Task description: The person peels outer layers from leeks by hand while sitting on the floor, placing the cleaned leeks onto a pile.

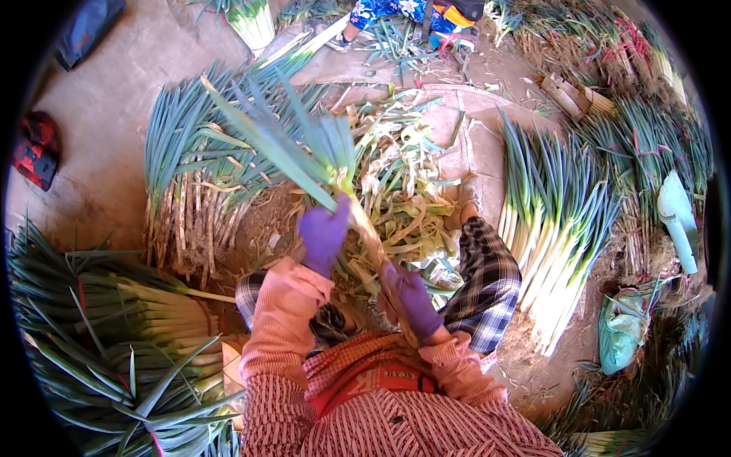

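A long green onion slants across in front of me, its brownish stalk toward my lap and its blue-green leaves fanning up and left. My left hand, in a purple glove, is closed at the top of the stalk just below the leaves. Lower down, my right hand, gloved in purple too, wraps the stalk near the root end. The roots are hidden behind the hand and sleeve. Beneath lies a heap of peeled skins and leaf scraps, between my legs.
Untrimmed onions lie ahead on the left; a row of white-stalked ones fans out at right. Tied bundles are stacked at near left. A green plastic bag sits at right. Another person's blue flowered clothing shows at the top.
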{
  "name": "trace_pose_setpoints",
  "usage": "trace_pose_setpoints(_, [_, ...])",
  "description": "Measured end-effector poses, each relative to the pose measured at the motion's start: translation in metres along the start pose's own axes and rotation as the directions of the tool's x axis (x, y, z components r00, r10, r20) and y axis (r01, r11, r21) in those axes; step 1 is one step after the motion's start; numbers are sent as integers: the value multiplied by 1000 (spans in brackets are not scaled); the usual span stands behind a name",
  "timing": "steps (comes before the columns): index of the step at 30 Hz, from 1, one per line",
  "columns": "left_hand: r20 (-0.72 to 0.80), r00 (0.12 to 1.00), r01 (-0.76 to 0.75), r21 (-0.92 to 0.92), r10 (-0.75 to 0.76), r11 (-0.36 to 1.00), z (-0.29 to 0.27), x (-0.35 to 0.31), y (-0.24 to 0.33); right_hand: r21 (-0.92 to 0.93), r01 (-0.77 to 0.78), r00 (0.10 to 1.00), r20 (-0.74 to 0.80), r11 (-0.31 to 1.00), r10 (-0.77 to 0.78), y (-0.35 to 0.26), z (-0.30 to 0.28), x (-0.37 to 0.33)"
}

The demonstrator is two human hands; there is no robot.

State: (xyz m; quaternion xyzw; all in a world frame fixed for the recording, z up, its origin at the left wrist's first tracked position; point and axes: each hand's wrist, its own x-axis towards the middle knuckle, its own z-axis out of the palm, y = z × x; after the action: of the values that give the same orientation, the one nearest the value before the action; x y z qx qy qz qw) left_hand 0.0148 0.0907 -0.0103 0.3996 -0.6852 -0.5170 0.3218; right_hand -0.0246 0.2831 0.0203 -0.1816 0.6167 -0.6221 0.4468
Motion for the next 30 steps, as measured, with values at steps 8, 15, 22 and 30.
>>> trace_pose_setpoints(8, [802,407,531,182,-437,828,-10,-163,0,-245,261,929,-197,934,-312,20,-32,60])
trace_pose_setpoints(15, [578,788,480,-361,-212,800,-35,34,22,-759,230,971,221,609,-92,25,-31,-27])
trace_pose_setpoints(22, [465,837,510,-478,-287,715,-20,50,20,-580,497,841,138,646,-522,-9,-10,87])
trace_pose_setpoints(30, [372,900,412,-551,-228,726,-30,60,-16,-118,66,991,-107,991,-78,-53,29,116])
